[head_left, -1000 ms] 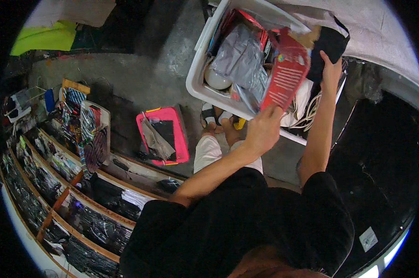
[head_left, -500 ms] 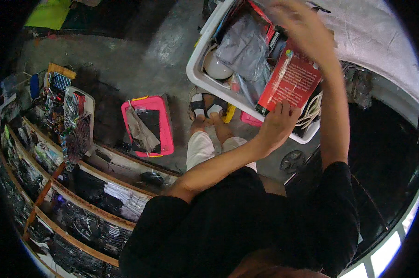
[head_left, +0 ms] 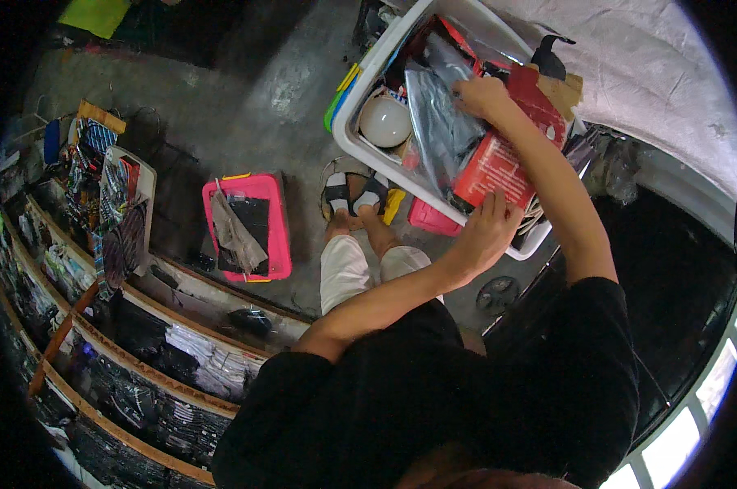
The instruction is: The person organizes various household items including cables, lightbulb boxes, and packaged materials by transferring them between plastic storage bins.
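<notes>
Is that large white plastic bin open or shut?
Open: no lid covers the white plastic bin; a red printed box, grey plastic bag and glossy white dome show inside.

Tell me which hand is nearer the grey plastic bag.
Right: the right hand is at the upper right part of the grey plastic bag; the left hand is farther off toward the person, at the near end of the red box.
</notes>
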### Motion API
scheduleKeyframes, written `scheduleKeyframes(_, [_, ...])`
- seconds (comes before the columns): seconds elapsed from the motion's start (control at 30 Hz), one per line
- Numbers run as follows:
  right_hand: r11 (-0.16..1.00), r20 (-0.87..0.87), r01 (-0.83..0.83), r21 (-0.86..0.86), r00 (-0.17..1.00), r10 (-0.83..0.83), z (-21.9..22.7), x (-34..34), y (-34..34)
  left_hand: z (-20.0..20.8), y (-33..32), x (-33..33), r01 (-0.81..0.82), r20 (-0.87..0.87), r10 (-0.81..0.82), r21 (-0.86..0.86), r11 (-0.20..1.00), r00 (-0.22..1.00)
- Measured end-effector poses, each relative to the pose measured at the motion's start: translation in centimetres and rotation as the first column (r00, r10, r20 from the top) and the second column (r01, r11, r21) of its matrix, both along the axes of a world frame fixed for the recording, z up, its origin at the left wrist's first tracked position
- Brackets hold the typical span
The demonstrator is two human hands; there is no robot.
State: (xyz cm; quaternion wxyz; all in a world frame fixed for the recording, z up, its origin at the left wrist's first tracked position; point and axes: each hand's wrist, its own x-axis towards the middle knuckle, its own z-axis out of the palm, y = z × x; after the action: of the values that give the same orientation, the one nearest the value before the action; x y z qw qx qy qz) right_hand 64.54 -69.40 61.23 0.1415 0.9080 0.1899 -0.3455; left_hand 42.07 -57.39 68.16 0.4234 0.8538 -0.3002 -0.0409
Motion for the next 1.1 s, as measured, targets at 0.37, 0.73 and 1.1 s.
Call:
scheduleKeyframes(0.37, [0.973,0.491,0.214,-0.092,0.86,-0.143,0.2,-3.5,-1.5,0.2,1.8,-1.3,0.11,-0.058,-0.117,-0.122,0.987,0.991])
scheduleKeyframes(0.73, [0.987,0.215,-0.144,0.065,0.968,0.127,-7.9,0.8,6.4,-0.5,1.1,-1.7,0.229,-0.038,-0.237,-0.157,0.961,0.971])
scheduleKeyframes(1.1, [0.948,0.361,-0.247,0.198,0.918,0.164,1.1,-0.8,-2.2,-0.9,0.4,-0.5,0.089,-0.084,-0.098,-0.107,0.99,0.992])
